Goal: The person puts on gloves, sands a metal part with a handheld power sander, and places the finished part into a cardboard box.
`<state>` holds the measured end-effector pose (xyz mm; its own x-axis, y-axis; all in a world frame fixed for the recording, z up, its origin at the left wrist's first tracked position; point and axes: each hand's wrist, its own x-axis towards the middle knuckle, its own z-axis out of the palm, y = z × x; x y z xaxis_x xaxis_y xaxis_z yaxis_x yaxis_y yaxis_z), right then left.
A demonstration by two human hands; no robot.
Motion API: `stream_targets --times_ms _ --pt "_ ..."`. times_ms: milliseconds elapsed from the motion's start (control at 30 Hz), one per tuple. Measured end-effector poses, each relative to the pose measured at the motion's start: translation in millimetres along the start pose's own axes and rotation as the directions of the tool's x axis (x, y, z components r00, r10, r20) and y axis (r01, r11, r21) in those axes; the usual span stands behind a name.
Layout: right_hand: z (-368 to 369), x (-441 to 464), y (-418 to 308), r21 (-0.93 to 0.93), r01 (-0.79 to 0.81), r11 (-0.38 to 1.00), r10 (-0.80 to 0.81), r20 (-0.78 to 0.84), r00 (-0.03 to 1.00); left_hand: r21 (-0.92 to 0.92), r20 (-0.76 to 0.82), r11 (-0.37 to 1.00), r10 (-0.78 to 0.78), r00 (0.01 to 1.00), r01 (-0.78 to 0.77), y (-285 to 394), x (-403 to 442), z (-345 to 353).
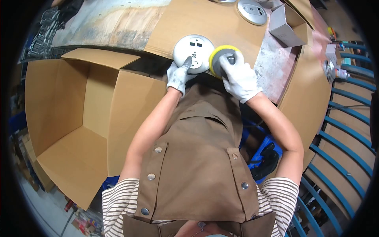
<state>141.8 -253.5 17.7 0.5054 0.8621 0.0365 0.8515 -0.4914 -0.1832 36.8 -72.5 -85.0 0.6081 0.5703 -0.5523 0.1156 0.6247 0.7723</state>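
My left hand (pixel 177 78), in a white work glove with a darkened thumb, is closed on the near edge of a round white metal disc (pixel 202 52). The disc has rectangular cutouts and small holes, and my thumb lies over its lower part. My right hand (pixel 241 78), gloved too, grips a round polisher (pixel 216 63) with a yellow rim and a dark grey body. Its rim sits beside the disc's right edge; whether they touch I cannot tell. My right fingers curl over the top of the tool, and its underside is hidden.
Cardboard (pixel 169 29) covers part of the worn table. Another disc (pixel 252 12) lies at the back, near a small open box (pixel 285 27). A large open carton (pixel 71 102) stands left. At right is a rack of blue bars (pixel 347 126) with a spray can (pixel 342 74) nearby.
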Motion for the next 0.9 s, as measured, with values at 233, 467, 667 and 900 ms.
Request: stream_targets --times_ms 233,467,667,900 --pt "2.1 -4.1 -7.5 0.000 0.050 0.999 -0.050 0.014 0.999 -0.016 0.032 0.999 -0.046 0.998 0.046 1.6 0.2 0.3" --pt "-5.9 4.4 32.9 0.135 -0.131 0.982 0.154 -0.177 0.972 -0.039 0.072 0.998 -0.043 0.996 0.046 2.2 1.0 -3.8" --pt "-10.1 -18.4 1.4 0.183 -0.121 0.976 0.129 -0.036 0.991 -0.037 0.053 0.998 -0.052 0.997 0.054 0.8 3.0 -4.0" --pt "0.9 -3.2 -5.8 0.070 0.025 0.997 -0.029 0.058 0.998 -0.038 0.046 0.997 -0.065 0.997 0.067 0.5 4.7 -5.5"
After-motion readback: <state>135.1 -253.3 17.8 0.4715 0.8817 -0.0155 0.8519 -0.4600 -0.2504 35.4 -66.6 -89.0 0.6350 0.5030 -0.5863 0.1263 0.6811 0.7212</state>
